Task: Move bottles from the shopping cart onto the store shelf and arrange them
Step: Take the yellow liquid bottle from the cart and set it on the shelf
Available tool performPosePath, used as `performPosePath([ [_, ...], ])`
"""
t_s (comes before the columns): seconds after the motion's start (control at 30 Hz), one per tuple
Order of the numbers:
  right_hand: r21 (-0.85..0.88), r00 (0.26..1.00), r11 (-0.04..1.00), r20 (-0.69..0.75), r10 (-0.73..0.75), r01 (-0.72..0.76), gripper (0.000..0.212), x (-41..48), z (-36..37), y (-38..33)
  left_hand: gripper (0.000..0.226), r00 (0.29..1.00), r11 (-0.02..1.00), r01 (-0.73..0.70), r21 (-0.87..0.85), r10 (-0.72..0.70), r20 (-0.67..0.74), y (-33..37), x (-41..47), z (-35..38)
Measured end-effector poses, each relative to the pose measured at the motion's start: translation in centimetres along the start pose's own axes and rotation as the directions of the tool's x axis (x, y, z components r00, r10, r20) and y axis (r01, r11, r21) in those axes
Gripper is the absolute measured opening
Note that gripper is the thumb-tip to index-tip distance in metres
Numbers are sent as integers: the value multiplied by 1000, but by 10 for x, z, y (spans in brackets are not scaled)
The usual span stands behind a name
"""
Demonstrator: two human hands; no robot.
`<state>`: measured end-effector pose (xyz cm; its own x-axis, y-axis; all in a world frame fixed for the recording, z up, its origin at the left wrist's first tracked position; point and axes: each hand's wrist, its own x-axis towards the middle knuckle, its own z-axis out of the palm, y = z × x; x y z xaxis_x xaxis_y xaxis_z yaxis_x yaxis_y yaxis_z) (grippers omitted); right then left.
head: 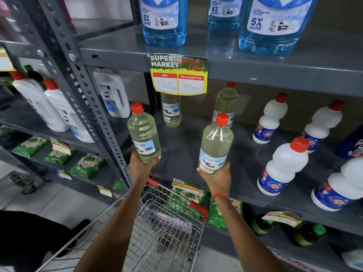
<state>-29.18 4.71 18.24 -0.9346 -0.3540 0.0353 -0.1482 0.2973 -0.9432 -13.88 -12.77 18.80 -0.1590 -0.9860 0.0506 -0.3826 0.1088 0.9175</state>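
Head view, centre of the frame: two clear plastic bottles of pale yellow liquid with red screw caps and light blue labels are held up in front of the grey metal store shelf (196,150). The left-hand bottle (144,134) sits upright in the left hand (142,163), whose fingers wrap its base from below, close to the perforated grey upright post (92,107). The right-hand bottle (216,146) is clamped at its base by the right hand (217,176), leaning slightly, above the shelf's front edge; an orange thread band (220,194) circles that wrist. Behind them, further back on the same shelf, stand two more of the same yellow-liquid bottles: one (171,110) partly hidden beneath the yellow and green price tag (178,74) reading 120 and 90, the other (225,104) just behind the right-hand bottle. At the right of the frame a group of white opaque bottles with red caps and blue labels (283,165) stands on the same shelf. On the shelf above, at the upper edge of the frame, are large clear bottles of blue liquid (164,22). At lower centre, under both forearms, is the silver wire shopping cart with red corner trim (170,222); its basket floor shows bare wire where visible. Green packets (86,165) lie on a lower shelf at left.
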Motion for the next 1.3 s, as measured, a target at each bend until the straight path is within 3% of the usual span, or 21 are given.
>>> performPosePath([
  [0.6, -37, 999, 999, -54, -2, 0, 96, -2, -1, -5, 76, 998, 997, -61, 55, 61, 0, -6, 3, -3],
  [1.07, -60, 999, 998, -32, 28, -29, 84, -10, -5, 0, 77, 990, 993, -114, 32, 111, 82, -7, 5, -2],
  [1.17, -40, 1000, 999, 18, 5, -5, 104, -9, -5, -5, 90, 994, 995, -71, -71, 77, 81, 0, 1, -3],
  [1.23, -7, 999, 1000, 38, -10, 11, 125, -14, -8, -8, 110, 996, 995, -37, -92, 45, 77, 7, -11, -2],
  [1.3, -7, 998, 998, -3, -58, 58, 121, -23, -19, -8, 123, 995, 998, -56, -16, 57, 78, 15, -41, 4],
])
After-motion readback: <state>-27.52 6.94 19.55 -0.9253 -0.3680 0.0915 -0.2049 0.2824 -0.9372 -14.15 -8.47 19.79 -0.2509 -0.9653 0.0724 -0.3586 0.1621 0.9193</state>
